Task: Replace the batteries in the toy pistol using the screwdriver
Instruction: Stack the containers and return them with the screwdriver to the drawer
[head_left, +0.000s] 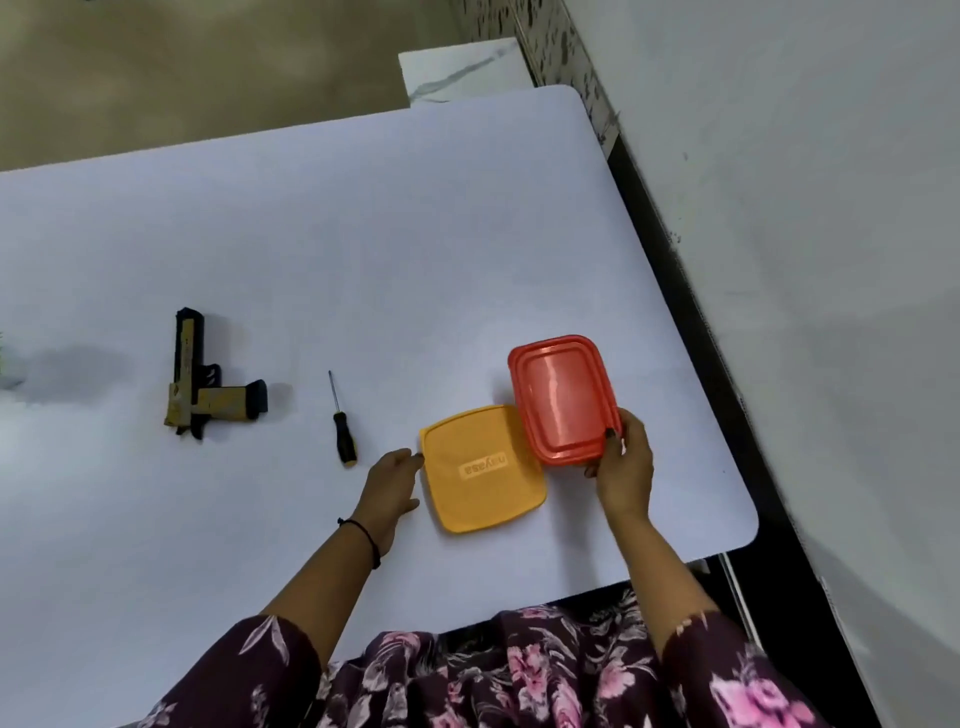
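Toy pistol (200, 376): tan and black plastic, angular, flat on the white table (260, 234), well left of my left hand (392, 486).
Screwdriver (340, 421): slim shaft, black-and-yellow handle, just left of that hand.
Left hand touches the square yellow box (483, 470); I cannot tell if it grips.
Right hand (623, 462) clasps the glossy red box (563, 397) at its corner.

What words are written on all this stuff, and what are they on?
"nayasa": raised letters on the yellow lid, upside down from this view.
Toy pistol: small marks on the slide, too blurred to read.
Red box: no writing shows.
Screwdriver: no writing shows.
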